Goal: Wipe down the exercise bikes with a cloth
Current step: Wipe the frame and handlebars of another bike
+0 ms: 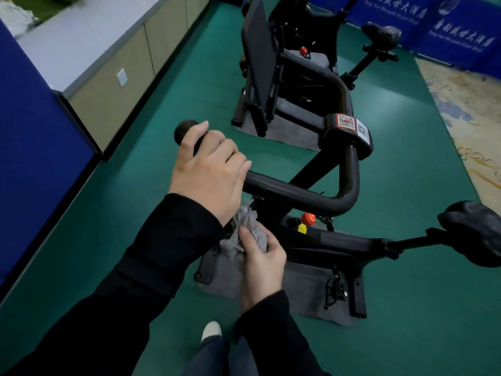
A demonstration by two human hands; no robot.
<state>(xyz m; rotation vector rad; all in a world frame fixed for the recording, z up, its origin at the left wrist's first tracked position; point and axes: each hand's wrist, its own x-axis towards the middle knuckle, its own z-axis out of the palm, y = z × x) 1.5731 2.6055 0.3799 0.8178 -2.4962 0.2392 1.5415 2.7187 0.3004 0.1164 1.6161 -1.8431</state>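
Grey cloth (245, 234), bunched into a wad, sits in the right hand (261, 264), whose thumb and fingers curl round it. It is low against the front post of the nearer exercise bike (339, 242), just under the left wrist; whether it touches the post is hidden. The left hand (208, 169) is clenched round the black handlebar (298, 194) near its rounded end.

Where the handlebar loops into its clamp there are two QR-code stickers: a red one (346, 122) and a white one (362, 130) beside it, both too small to read. A red knob (308, 219) with a yellow tag (302, 228) just beneath it stands on the frame. The black saddle (471, 232) juts out to the right, and the bike rests on a grey mat (306, 291).

Beyond it a second exercise bike (306, 74) stands on its own mat, with a dark screen (257, 50) at its front. Blue banners (458, 28) along the far side carry white Chinese characters with a line of Latin letters beneath, too blurred to make out. The floor (420, 321) is green, with a patterned carpet (466, 109) at the right edge
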